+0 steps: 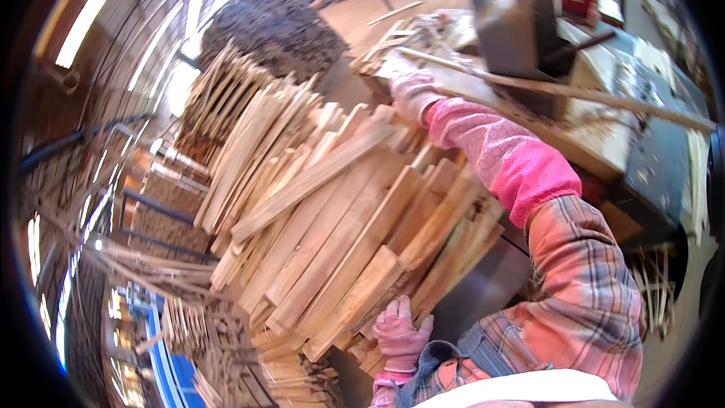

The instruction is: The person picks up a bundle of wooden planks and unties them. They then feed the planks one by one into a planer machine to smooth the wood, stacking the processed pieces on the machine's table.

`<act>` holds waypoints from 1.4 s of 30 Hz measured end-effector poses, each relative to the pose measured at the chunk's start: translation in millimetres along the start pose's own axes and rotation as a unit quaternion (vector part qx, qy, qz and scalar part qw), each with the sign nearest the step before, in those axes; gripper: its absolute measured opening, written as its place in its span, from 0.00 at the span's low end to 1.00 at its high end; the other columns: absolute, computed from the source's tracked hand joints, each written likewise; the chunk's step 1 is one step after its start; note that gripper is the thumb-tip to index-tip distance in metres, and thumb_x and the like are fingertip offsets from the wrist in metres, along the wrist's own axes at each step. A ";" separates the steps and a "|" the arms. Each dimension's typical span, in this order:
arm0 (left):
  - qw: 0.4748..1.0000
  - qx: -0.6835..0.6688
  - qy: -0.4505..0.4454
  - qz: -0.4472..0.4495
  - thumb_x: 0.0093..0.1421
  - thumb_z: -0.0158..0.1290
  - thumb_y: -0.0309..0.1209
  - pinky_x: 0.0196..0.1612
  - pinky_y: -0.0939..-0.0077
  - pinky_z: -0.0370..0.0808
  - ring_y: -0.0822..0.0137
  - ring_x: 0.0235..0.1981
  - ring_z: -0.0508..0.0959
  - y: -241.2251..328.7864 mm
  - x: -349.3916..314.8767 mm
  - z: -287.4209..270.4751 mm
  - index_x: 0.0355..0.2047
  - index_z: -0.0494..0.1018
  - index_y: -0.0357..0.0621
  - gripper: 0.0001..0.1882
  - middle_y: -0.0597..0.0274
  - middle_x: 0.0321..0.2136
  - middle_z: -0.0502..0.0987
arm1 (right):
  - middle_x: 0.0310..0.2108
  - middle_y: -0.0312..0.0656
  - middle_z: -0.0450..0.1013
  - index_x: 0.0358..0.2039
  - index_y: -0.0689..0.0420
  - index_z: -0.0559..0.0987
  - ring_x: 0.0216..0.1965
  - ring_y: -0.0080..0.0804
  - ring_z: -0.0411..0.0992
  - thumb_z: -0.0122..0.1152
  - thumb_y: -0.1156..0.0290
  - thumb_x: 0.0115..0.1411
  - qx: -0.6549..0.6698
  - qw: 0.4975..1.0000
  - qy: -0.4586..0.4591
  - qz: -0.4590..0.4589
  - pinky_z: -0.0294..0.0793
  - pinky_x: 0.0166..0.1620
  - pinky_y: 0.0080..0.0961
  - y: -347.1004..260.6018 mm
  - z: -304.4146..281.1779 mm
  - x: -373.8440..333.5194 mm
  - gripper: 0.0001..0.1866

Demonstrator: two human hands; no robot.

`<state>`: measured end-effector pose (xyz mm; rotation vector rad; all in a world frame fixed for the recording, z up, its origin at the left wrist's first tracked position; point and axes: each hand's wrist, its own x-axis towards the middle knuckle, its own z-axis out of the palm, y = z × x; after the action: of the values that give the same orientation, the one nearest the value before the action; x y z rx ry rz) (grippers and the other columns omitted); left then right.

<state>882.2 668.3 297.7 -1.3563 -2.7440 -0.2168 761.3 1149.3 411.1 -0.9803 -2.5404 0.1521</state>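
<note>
A pile of sawn wooden boards lies slanted in front of me, with one loose board across its top. My left hand, in a pink glove, is at the near ends of the boards, its fingers stretched and the thumb apart. My right arm reaches far forward over the pile's right side. At its end my right hand, gloved in pale pink, is beside a long thin wooden stick by the machine. Its fingers are blurred in bright light, so their grip is unclear.
A grey-blue machine with a wooden worktop stands at the right. More stacked strips and a dark heap are beyond the pile. At the lower left are further wood stacks and a blue beam.
</note>
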 end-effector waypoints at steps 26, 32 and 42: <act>0.998 0.013 0.060 0.000 0.40 0.68 0.43 0.50 0.56 0.74 0.59 0.54 0.71 28.8 18.3 18.2 0.51 0.78 0.52 0.34 0.66 0.51 0.73 | 0.36 0.50 0.83 0.37 0.53 0.84 0.39 0.47 0.82 0.52 0.67 0.65 -0.177 0.977 0.108 -0.042 0.82 0.42 0.44 -24.5 110.8 95.8 0.11; 0.995 0.048 0.081 0.011 0.51 0.63 0.39 0.61 0.51 0.65 0.54 0.63 0.67 28.9 27.3 43.5 0.59 0.76 0.55 0.32 0.63 0.60 0.71 | 0.43 0.52 0.82 0.42 0.53 0.84 0.45 0.49 0.81 0.61 0.61 0.62 -0.161 0.979 0.036 -0.120 0.80 0.48 0.45 52.3 129.4 116.9 0.13; 0.997 -0.040 0.054 0.031 0.46 0.68 0.37 0.63 0.49 0.65 0.50 0.63 0.66 28.3 7.7 10.0 0.61 0.72 0.43 0.39 0.57 0.60 0.69 | 0.28 0.47 0.76 0.41 0.59 0.83 0.30 0.40 0.76 0.64 0.67 0.58 0.212 0.935 -0.033 -0.281 0.76 0.36 0.35 0.0 -85.9 -161.9 0.13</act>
<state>900.0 692.9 291.4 -1.4024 -2.6273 -0.3881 904.9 1037.9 434.8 -0.0739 -2.5749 0.5393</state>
